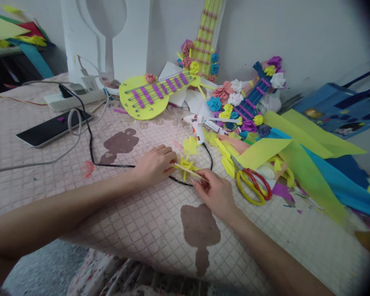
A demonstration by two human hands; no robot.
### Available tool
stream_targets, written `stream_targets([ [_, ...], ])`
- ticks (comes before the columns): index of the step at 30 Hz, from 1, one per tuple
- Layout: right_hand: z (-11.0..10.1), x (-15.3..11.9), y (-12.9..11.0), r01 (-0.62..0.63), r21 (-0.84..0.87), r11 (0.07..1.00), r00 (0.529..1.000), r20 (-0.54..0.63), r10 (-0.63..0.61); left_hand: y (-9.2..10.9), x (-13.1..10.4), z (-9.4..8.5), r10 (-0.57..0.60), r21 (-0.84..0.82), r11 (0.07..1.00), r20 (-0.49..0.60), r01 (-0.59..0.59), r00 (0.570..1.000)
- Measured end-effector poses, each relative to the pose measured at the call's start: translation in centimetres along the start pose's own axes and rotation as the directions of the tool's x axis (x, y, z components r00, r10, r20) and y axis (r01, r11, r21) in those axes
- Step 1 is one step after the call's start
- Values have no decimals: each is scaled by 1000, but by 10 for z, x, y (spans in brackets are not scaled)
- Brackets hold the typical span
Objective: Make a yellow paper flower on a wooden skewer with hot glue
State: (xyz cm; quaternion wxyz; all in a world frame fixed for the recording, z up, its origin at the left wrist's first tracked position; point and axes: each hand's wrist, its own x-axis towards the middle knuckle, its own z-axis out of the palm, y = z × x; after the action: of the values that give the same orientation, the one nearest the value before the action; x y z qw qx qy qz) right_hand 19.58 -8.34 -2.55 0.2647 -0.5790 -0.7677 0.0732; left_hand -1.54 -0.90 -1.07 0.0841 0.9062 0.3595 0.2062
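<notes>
Between my two hands stretches a thin pale wooden stick (188,171), slanting down to the right. My left hand (156,164) pinches its upper left end, while the fingers of my right hand (216,190) are closed round the lower right end. A yellow paper piece with curled, pointed strips (185,163) shows right behind the stick; I cannot tell whether it is attached. Beyond my hands a white glue gun (197,128) rests on the table, its black cord (210,156) curving under the stick. Scissors with yellow and red handles (253,186) lie right of my right hand.
A yellow paper guitar (148,96) and a blue one with paper flowers (254,98) stand toward the wall. Paper sheets (314,176) cover the right side. Left are a black phone (54,128), a power strip (77,98) and cables. A blue bag (342,107) stands far right.
</notes>
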Motion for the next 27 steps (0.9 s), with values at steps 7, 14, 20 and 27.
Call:
stream_targets([
  [7,-5,-2,1,109,-135,985,994,6,-109,13,-6,3,11,-65,998,-100,-18,995],
  [14,-5,-2,6,120,-172,978,992,-22,-126,13,-7,8,150,-13,988,-40,-151,988],
  [20,-5,0,8,155,-202,967,988,36,-151,11,-4,7,265,92,961,-48,-260,963],
  [27,-3,2,9,178,-227,957,984,56,-169,13,-2,6,318,166,934,20,-316,948],
])
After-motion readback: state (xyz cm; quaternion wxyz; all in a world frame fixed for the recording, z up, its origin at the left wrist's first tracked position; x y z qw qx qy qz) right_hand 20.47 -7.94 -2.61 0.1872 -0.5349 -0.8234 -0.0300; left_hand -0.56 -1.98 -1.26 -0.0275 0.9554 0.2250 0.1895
